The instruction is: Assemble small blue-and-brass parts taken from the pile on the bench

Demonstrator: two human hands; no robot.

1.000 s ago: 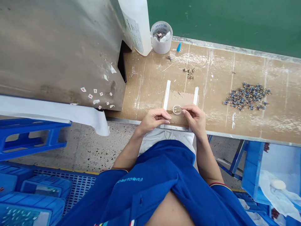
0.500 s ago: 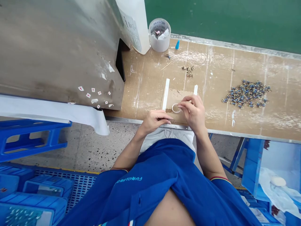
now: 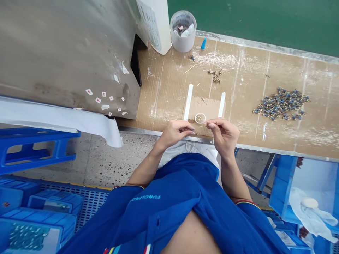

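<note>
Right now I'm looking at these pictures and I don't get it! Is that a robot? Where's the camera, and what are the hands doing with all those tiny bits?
There's no robot here, just a person using two bare hands. Every picture comes from one camera worn on their head, looking forward and down, so you see what's below them.

The right hand holds a thin stick. The left hand has its finger and thumb close together; anything between them is too small to make out.

Just beyond the fingertips is a small ring-shaped thing. The brown work surface also has a pile of tiny blue and gold-coloured pieces, a white tub with scraps inside, and a little blue cone.
</note>
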